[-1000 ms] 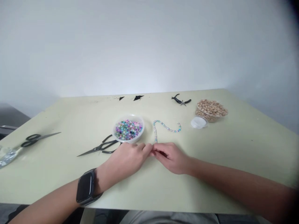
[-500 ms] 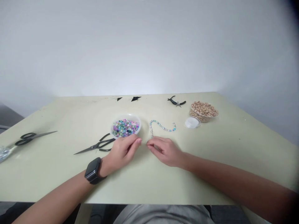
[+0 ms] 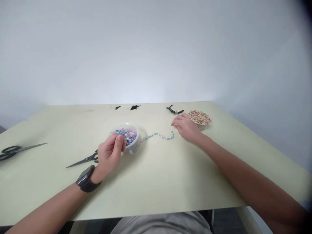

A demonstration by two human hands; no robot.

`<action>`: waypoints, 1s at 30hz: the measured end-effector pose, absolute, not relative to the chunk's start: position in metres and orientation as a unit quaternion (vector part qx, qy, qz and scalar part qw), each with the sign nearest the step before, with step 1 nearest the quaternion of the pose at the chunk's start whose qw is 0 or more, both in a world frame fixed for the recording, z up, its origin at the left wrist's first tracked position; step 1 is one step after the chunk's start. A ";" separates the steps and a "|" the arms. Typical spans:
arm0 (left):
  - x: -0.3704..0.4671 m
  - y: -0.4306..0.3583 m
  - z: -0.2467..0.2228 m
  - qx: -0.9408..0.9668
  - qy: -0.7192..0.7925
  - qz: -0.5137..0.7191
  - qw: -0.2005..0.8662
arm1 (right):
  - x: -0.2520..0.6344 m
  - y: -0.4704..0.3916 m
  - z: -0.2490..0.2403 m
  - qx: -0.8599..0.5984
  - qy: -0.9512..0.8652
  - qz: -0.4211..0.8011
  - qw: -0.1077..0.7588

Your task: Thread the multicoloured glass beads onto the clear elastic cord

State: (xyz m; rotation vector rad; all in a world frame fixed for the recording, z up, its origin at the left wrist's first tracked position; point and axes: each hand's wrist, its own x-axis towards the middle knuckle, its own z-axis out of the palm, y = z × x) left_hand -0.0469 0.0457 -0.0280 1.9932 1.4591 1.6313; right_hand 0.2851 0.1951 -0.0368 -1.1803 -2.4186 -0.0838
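Observation:
My left hand [image 3: 110, 150] is closed in front of the bowl of coloured beads [image 3: 131, 131], pinching the end of a beaded string [image 3: 158, 135]. From there the string runs down past the bowl's right side and curves across the table to the right. My right hand [image 3: 185, 127] is over the table beyond the string's far end, just left of the tub of light brown beads [image 3: 200, 117]. Its fingers are bent, with thumb and forefinger close together; whether something small is between them cannot be made out.
Black-handled pliers [image 3: 174, 110] lie at the back of the table, with black scraps [image 3: 135, 107] to their left. Dark scissors [image 3: 84, 160] rest left of my left hand, their handles partly hidden. Another pair of scissors [image 3: 14, 150] is at the far left.
My hands have moved apart: the left drew back to the left with the string's end, the right reached forward and right. The string now stretches further left. The white lid is hidden. The view has shifted.

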 end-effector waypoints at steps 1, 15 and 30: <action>-0.048 0.045 -0.028 0.681 0.488 0.542 0.072 | 0.290 0.199 -0.037 -0.427 -0.881 -0.031 0.201; -0.052 0.041 -0.037 0.735 0.481 0.478 -0.008 | 0.284 0.195 -0.048 -0.404 -0.901 0.000 0.159; -0.046 0.043 -0.038 0.743 0.469 0.477 0.006 | 0.273 0.183 -0.043 -0.426 -0.892 0.063 0.140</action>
